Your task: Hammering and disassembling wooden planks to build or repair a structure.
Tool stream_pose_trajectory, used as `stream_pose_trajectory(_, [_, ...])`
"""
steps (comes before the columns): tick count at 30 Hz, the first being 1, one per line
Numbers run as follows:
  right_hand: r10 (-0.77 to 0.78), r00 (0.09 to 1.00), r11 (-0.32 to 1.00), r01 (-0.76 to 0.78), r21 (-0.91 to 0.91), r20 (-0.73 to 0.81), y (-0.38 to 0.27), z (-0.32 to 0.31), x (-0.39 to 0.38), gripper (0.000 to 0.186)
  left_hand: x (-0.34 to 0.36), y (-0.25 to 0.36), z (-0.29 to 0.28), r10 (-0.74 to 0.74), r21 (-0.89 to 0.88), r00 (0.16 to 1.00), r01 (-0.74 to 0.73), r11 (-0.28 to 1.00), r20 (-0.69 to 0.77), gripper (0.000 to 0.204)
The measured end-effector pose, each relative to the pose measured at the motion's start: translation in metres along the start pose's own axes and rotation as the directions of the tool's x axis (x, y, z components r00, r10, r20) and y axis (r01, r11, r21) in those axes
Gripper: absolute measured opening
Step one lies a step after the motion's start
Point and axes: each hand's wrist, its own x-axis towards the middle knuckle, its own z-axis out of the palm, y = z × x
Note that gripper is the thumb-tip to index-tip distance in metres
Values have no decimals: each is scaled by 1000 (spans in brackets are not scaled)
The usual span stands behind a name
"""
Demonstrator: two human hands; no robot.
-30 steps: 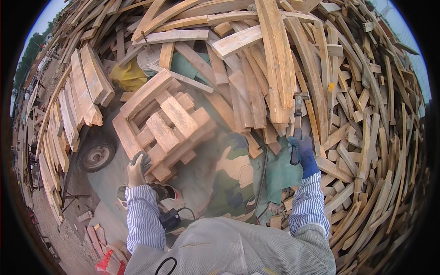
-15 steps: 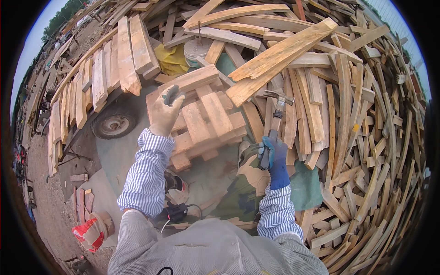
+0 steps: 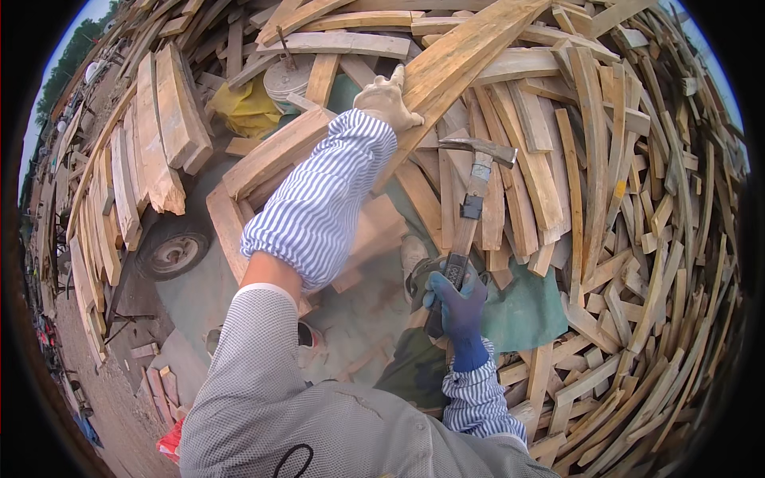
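Observation:
My left hand (image 3: 386, 102), in a pale glove, reaches forward to the near left side of a long, wide board (image 3: 470, 56) that slants over the wood pile. Its fingers are spread and at least touch the board's edge; a grip on it does not show. In my right hand (image 3: 462, 307), gloved in blue and grey, is a claw hammer (image 3: 479, 179), held by its dark handle with the metal head pointing away from me. Under my left arm lies a stack of short nailed wood pieces (image 3: 275, 151), partly hidden by the striped sleeve.
Loose boards and offcuts (image 3: 629, 319) heap up along the right and far side. At left, planks (image 3: 155, 151) rest above a wheel (image 3: 173, 253). A yellow sheet (image 3: 249, 107) and a round whitish weight-like piece (image 3: 287, 80) lie beyond the stack. Green sheeting (image 3: 526, 307) covers ground at right.
My left hand has moved forward and right from above the wood stack to the long board. My right hand has come down nearer to me, still holding the hammer. The view has shifted slightly.

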Motion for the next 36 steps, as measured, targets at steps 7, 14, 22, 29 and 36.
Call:
stream_pose_trajectory(7, [139, 989, 988, -142, -54, -51, -1, -18, 24, 20, -95, -85, -53, 85, -533, 996, -61, 844, 21, 97])
stream_pose_trajectory(14, [-16, 976, 965, 72, -252, 217, 5, 28, 141, 17, -323, -130, -65, -129, -753, 991, 56, 656, -38, 98])
stream_pose_trajectory(22, [21, 955, 999, -10, -39, 296, -9, 73, 103, 18, -452, -179, -97, -307, -562, 943, 186, 806, -127, 98])
stream_pose_trajectory(29, [-5, 993, 984, 26, -174, 120, 14, -41, 9, 19, -469, -244, -47, -158, -394, 987, 137, 909, -23, 96])
stream_pose_trajectory(36, [93, 993, 976, -77, -202, 71, 12, -41, -19, 24, -397, -292, -27, -129, 256, 982, 90, 962, 140, 106])
